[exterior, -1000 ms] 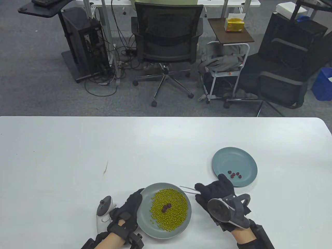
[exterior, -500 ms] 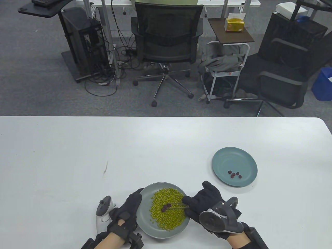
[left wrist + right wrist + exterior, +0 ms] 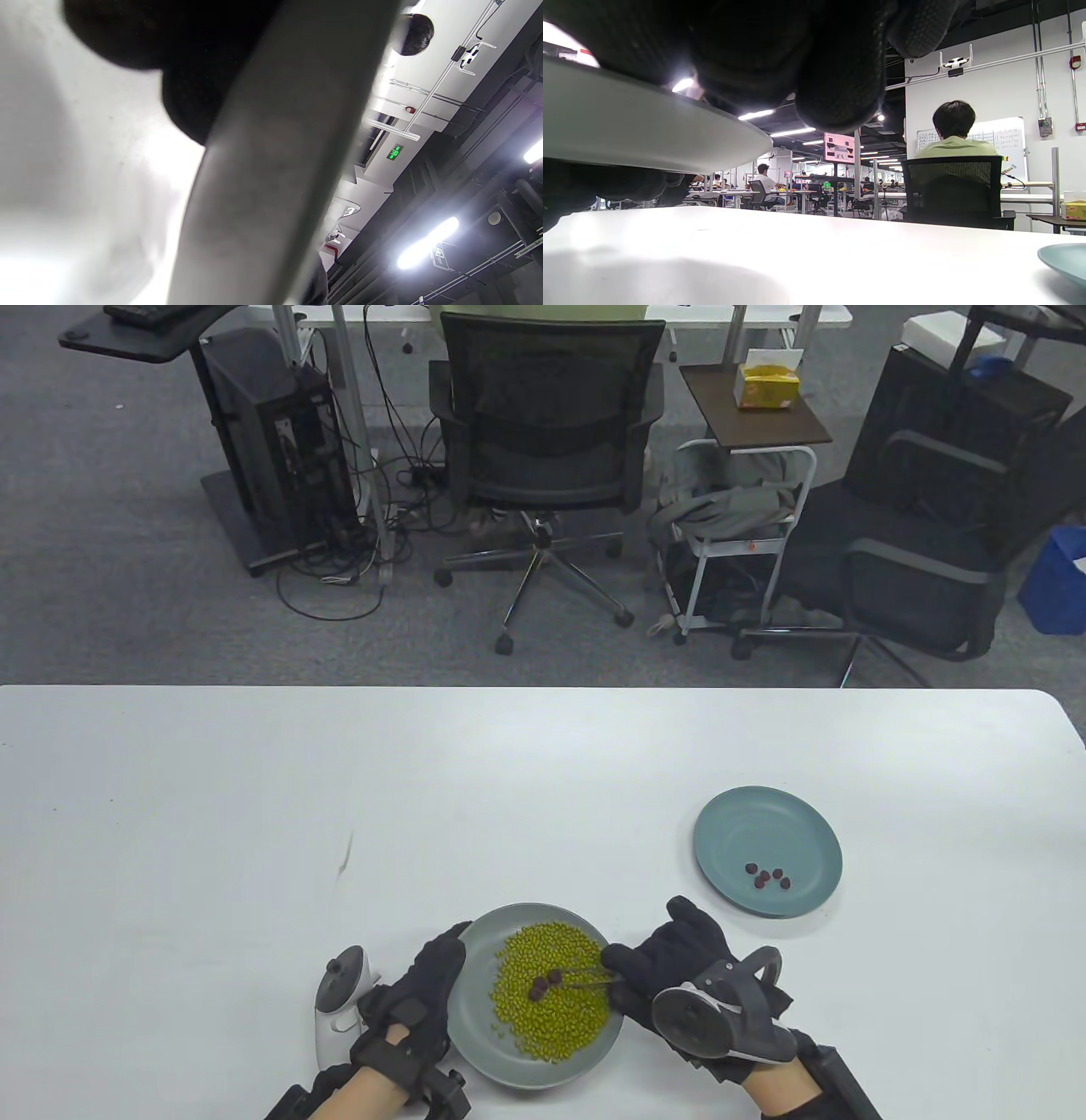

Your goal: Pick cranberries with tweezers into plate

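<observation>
A grey plate (image 3: pixel 484 1039) near the table's front edge holds green beans (image 3: pixel 551 1005) with dark cranberries (image 3: pixel 543 984) on top. My right hand (image 3: pixel 670 963) holds metal tweezers (image 3: pixel 585 978) whose tips reach the cranberries. My left hand (image 3: pixel 424 993) rests on the plate's left rim. A teal plate (image 3: pixel 768 823) at the right holds several cranberries (image 3: pixel 768 877). The left wrist view shows the grey plate's rim (image 3: pixel 271 178) close up. The right wrist view shows that rim (image 3: pixel 649 135) from below and the teal plate's edge (image 3: pixel 1062 259).
The white table (image 3: pixel 254 814) spreads wide to the left and back. A small dark mark (image 3: pixel 346 857) lies on it left of the grey plate. Office chairs and a cart stand on the floor beyond the far edge.
My right hand moved left from beside the teal plate to the grey plate, bringing the tweezer tips over the beans to the cranberries. My left hand has not moved.
</observation>
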### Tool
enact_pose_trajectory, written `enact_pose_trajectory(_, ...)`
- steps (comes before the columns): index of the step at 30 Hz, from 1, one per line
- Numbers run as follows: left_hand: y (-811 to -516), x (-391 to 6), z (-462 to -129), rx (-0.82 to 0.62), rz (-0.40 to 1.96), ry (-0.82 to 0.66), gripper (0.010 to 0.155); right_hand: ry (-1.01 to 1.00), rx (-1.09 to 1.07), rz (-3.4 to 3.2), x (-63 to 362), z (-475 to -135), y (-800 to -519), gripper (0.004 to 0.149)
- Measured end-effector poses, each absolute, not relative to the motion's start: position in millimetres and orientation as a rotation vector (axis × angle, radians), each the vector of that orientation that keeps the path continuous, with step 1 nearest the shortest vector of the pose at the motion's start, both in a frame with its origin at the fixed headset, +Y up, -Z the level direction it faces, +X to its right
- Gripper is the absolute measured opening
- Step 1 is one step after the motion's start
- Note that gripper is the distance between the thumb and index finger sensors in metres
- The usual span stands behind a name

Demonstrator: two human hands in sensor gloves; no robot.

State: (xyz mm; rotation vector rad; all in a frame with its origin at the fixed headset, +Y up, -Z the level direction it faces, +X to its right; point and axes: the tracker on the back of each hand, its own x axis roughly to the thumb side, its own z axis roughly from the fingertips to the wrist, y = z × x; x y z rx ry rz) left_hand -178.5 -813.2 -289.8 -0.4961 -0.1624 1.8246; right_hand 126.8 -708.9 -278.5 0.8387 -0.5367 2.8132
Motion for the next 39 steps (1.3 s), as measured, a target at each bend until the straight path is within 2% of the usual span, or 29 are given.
enact_pose_trajectory(9,-813.7,-178.3,-289.9,-0.497,1.824,-0.161,0.062,-0.617,0.837,2.801,127.5,-275.5,-702.0,0.048)
enact_pose_trajectory(14,-813.6,-178.4,-289.9,-0.496,1.827,-0.159,0.062,-0.685,0.715,2.779,147.3,-281.7,-688.9,0.048)
enact_pose_trajectory(19,-813.6,-178.4,-289.8,-0.496,1.825,-0.162,0.062,-0.716,0.472,2.787,190.3,-299.4,-678.5,0.047)
enact_pose_trajectory(23,-813.1,-178.5,-289.8,-0.494,1.817,-0.171,0.062,-0.729,0.073,2.859,243.0,-320.4,-679.2,0.047)
enact_pose_trajectory(25,-812.9,-178.0,-289.6,-0.495,1.821,-0.174,0.062,-0.625,-0.22,2.891,278.1,-334.0,-688.7,0.047)
enact_pose_trajectory(29,-815.5,-177.6,-289.7,-0.502,1.812,-0.168,0.062,-0.468,-0.488,2.845,320.5,-348.4,-714.7,0.046)
enact_pose_trajectory(33,-818.7,-176.5,-290.0,-0.514,1.812,-0.157,0.062,-0.328,-0.576,2.896,330.1,-358.5,-734.0,0.045)
enact_pose_trajectory(39,-818.7,-176.7,-290.0,-0.512,1.811,-0.157,0.062,-0.271,-0.633,2.944,331.2,-363.7,-743.2,0.045)
